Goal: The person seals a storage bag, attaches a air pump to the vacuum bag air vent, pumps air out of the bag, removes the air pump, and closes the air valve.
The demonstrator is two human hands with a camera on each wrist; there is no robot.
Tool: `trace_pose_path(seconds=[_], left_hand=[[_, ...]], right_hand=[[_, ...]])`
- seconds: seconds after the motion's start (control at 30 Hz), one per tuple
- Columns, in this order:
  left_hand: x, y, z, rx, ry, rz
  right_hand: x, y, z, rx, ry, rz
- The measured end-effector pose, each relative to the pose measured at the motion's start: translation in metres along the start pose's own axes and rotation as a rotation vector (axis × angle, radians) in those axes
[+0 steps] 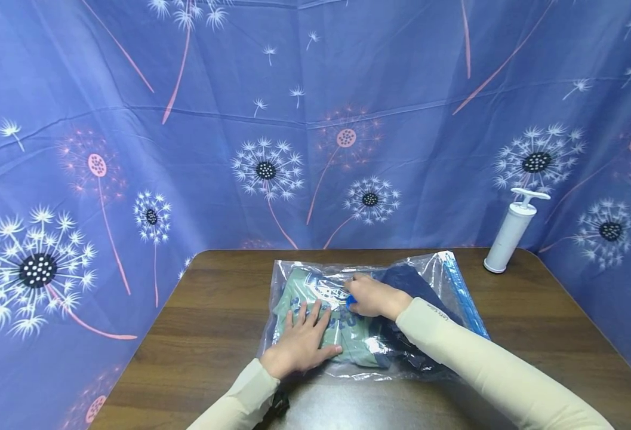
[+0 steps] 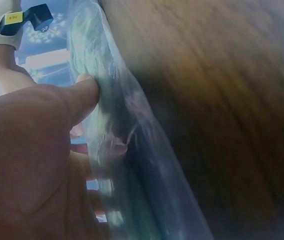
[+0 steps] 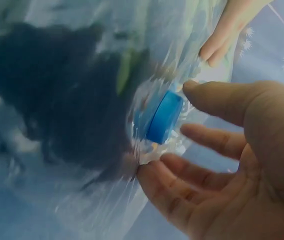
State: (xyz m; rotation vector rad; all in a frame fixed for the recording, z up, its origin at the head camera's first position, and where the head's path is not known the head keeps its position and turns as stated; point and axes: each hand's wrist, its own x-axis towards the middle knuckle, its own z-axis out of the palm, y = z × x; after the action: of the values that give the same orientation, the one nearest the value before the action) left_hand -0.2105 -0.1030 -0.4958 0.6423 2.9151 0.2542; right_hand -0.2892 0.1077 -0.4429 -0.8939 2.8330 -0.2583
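Clear vacuum bag (image 1: 428,272) lies flat at centre of the brown tabletop (image 1: 213,310), w/ folded green garment (image 1: 294,289) on its left side & dark blue garment (image 1: 406,280) on its right, both inside. Blue zip strip (image 1: 462,295) runs along the bag's right edge.

Left hand (image 1: 301,343): palm down on the bag over the green garment, fingers straight & spread, pressing; holds nothing.

Right hand (image 1: 371,297): at the blue valve cap (image 3: 164,116) near bag centre. Wrist view shows fingers (image 3: 207,142) loosely curved around the cap w/ a gap, fingertips at the plastic; not gripping it.

White hand pump (image 1: 510,232) stands upright at the far right corner, well apart from the bag.
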Motion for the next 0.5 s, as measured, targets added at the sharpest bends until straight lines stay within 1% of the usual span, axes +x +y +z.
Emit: trace_pose_path(seconds=[0.3, 0.4, 0.5], left_hand=[[0.001, 0.0, -0.001, -0.02, -0.009, -0.004], [0.001, 0.0, 0.0, -0.018, -0.006, -0.004], [0.0, 0.0, 0.0, -0.014, -0.005, -0.004]], right_hand=[[0.006, -0.009, 0.007, 0.002, 0.066, 0.033], [0.007, -0.011, 0.008, -0.005, 0.074, 0.028], [0.008, -0.012, 0.007, -0.018, 0.059, 0.012]])
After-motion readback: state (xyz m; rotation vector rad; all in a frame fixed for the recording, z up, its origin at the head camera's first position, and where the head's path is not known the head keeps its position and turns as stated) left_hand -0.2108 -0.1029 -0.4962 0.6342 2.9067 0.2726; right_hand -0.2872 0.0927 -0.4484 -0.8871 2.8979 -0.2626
